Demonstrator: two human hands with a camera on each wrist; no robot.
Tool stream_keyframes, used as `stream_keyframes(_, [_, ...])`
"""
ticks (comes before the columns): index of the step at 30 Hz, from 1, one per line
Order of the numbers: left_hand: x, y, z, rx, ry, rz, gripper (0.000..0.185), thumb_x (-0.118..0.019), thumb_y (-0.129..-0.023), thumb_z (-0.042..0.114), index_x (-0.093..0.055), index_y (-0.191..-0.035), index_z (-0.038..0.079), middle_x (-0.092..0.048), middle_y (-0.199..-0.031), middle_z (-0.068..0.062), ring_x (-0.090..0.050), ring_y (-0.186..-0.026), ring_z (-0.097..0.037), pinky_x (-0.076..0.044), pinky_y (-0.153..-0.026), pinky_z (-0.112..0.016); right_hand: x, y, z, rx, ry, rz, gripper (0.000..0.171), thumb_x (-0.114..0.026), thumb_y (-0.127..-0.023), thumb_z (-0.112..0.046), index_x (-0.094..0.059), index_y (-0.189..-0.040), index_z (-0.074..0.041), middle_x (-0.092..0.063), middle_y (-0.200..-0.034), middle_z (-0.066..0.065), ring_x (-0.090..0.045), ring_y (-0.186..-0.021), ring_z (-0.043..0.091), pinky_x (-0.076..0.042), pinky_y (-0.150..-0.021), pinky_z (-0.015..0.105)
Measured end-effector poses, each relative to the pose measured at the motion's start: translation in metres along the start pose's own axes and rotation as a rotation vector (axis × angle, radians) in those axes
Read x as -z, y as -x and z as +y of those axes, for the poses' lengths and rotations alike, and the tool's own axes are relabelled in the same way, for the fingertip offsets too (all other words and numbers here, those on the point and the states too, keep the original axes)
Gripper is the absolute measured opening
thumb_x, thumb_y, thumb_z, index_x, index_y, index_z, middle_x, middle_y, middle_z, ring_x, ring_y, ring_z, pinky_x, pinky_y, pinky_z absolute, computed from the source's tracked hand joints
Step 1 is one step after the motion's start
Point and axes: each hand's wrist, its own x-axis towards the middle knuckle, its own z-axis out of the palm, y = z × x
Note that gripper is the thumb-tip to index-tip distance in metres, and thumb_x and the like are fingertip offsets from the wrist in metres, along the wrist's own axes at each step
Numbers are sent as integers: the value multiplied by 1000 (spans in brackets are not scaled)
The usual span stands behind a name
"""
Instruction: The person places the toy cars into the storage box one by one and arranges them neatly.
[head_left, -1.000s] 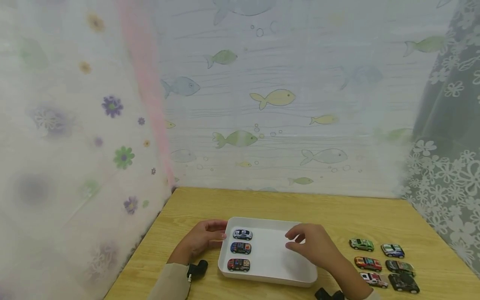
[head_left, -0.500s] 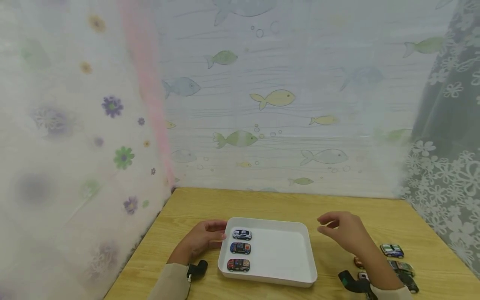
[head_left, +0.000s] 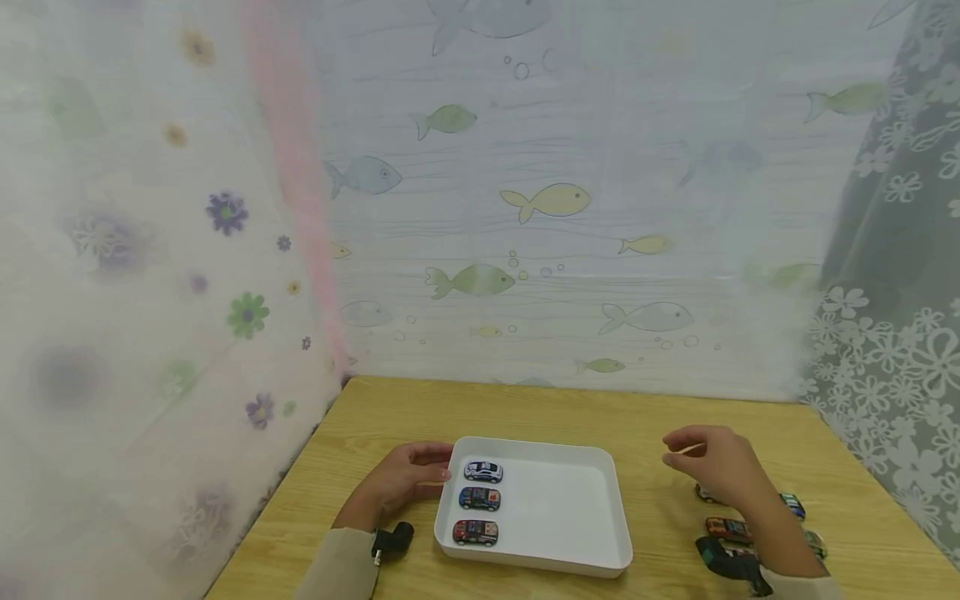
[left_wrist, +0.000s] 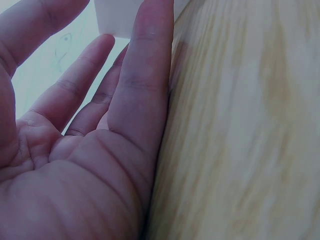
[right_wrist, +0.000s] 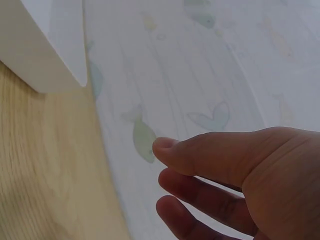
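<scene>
No legible text or numbers; print on toy cars [head_left: 480, 499] too small.

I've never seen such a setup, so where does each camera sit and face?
Head: on the head, facing forward and down at the white tray, toy cars, table and fish-print sheet; left hand and right hand show.
Left wrist: on that wrist, facing along the left hand's fingers, table beside them.
Right wrist: on that wrist, facing past the right hand's fingers toward the tray's corner.
Shared by head and right wrist: tray, sheet, right hand.
</scene>
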Motion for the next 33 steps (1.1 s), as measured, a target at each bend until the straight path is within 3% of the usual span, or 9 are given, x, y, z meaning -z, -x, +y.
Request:
stream_keyframes(10, [1, -1, 2, 4, 1, -7, 57, -77, -94, 10, -55, -145, 0, -60, -144, -18, -66, -120, -26, -60, -98, -42, 15, 1, 18, -12, 18, -15, 39, -77, -94, -34, -74, -123, -8, -74, -119, 16, -72, -100, 30, -61, -72, 38])
stream_keyframes(24, [0, 1, 0, 4, 2, -6, 55, -76, -94, 8, -56, -144, 0, -62, -142, -17, -67, -119, -25, -60, -98, -42, 25, 2, 44, -57, 77, -74, 41, -77, -93, -21, -70, -128, -2, -69, -127, 25, -64, -114, 46, -61, -79, 49])
stream_keyframes(33, [0, 0, 0, -9, -5, -15, 55, -75, -94, 8, -55, -145, -1, -61, -142, -19, -67, -120, -26, -60, -97, -42, 34, 3, 60, -49, 123, -81, 43, -77, -93, -20, -69, -130, -1, -68, -126, 27, -63, -114, 48, -59, -83, 55])
